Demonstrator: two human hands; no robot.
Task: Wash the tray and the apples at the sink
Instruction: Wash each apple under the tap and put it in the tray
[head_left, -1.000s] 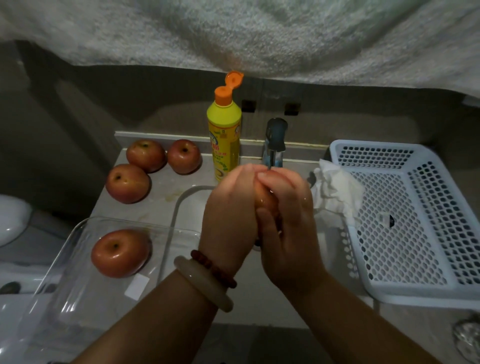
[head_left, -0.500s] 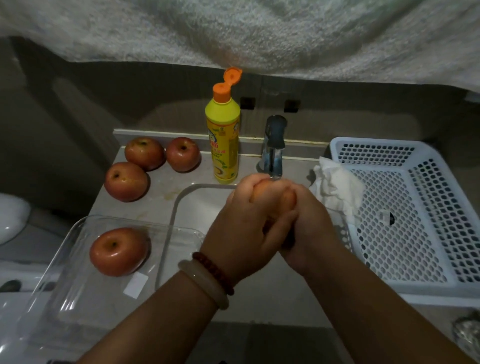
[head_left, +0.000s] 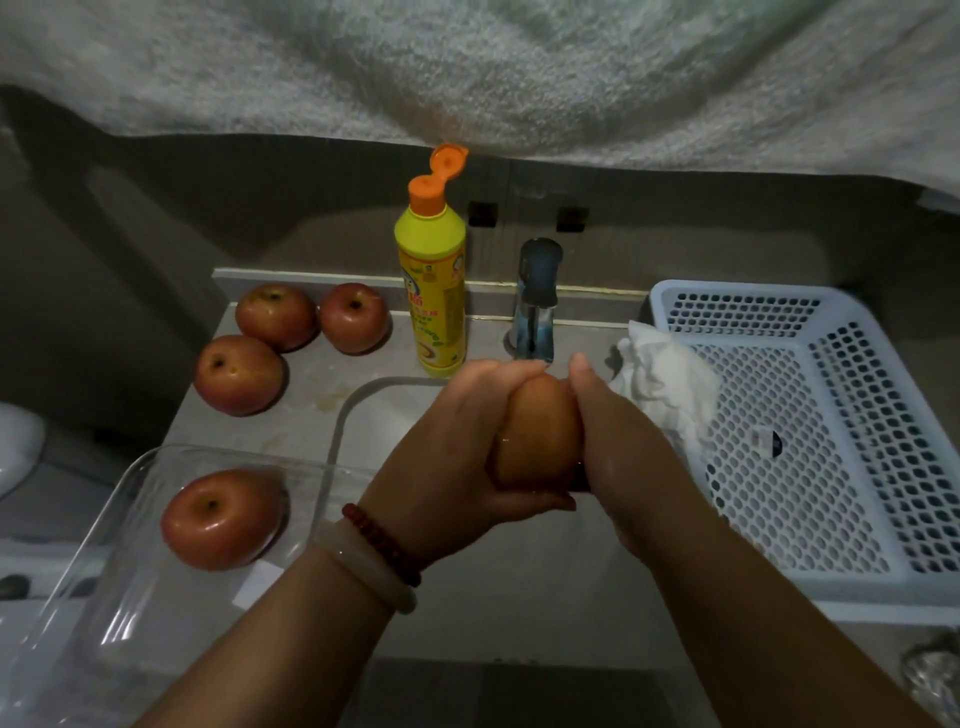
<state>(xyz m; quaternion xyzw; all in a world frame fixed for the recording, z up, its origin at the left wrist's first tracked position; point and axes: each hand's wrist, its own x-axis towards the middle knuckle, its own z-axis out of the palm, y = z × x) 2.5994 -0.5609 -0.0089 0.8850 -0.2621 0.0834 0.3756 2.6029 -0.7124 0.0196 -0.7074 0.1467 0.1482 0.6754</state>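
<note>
Squeezed between the left hand (head_left: 457, 441) and the right hand (head_left: 618, 447), both closed around it, one apple (head_left: 537, 434) is held over the sink (head_left: 353, 410) below the tap (head_left: 537, 301). Being wet, it could slip and be bruised. One apple (head_left: 221, 517) is seen in the clear tray (head_left: 119, 488). Three apples (head_left: 239, 374) are left on the surface (head_left: 317, 384), by one soap bottle (head_left: 431, 291) and one basket (head_left: 779, 415).

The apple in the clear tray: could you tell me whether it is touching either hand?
Apart. The head view shows the apple in the tray lying alone, with bare tray between it and the left hand; the right hand is farther off.
</note>
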